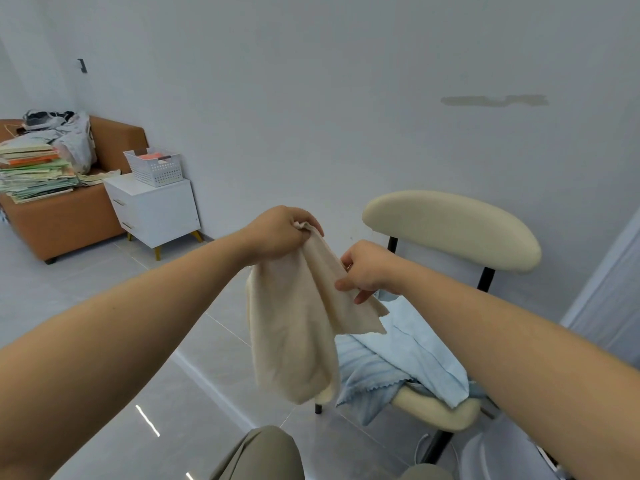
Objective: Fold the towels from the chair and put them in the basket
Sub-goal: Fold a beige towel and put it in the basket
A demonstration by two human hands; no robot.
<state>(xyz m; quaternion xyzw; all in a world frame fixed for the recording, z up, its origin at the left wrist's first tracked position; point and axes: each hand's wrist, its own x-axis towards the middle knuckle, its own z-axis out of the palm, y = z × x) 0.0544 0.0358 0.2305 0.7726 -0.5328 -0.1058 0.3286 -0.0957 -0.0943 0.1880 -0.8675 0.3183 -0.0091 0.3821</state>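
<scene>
A: Cream towel (294,327) ctr: matt cloth, soft nap. Blue towels (408,351) 4 o'clock: ribbed cloth.
B: Chair (450,226): smooth matt pad, blk metal legs. Floor (104,289): glossy tile. Basket (156,167) 10 o'clock: perforated white plastic.

Cream padded chair (450,226), right of centre, stands on grey tiled floor (121,296); light blue towels (408,355) lie crumpled on seat, one edge hanging over front. Upper left: white nightstand (156,209) on floor carries white perforated basket (156,168); beside it, brown sofa (69,220) bears stack of books and papers (34,171), plastic bags (74,140).
</scene>
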